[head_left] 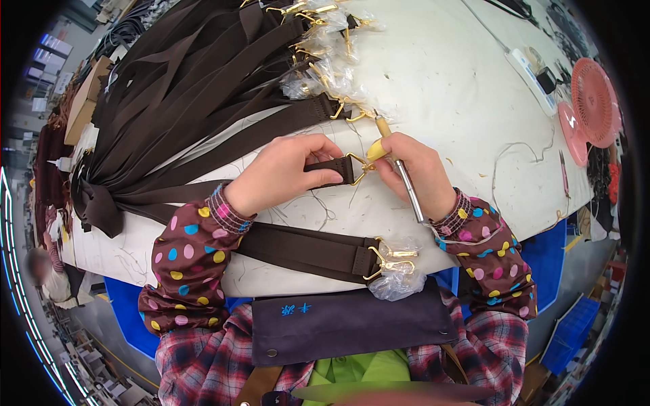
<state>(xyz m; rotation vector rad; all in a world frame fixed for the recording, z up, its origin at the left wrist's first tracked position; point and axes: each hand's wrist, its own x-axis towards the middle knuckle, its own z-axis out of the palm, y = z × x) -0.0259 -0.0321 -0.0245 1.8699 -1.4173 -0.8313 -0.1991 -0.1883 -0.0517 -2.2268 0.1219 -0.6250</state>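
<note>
My left hand [288, 169] is closed round the end of a dark brown strap [330, 172], thumb on top and fingers behind it. A gold metal hook [360, 169] sits at that strap's end, between my two hands. In my right hand [421, 172] is a pen-shaped tool [408, 189] with a silver shaft and a tan upper part, its thin tip pointing away from me. A yellow cover [375, 150] shows at my right fingertips, which are at the hook. Nearer my body, another brown strap [305, 254] lies flat, its gold hook [393, 260] partly in clear plastic.
A large bundle of brown straps [183, 88] covers the table's left and far side, gathered in a knot [101, 210]. Several plastic-wrapped hooks [325, 47] lie at the far middle. A power strip [533, 81] and a pink fan [594, 101] stand far right. Loose threads lie on the white tabletop [433, 88].
</note>
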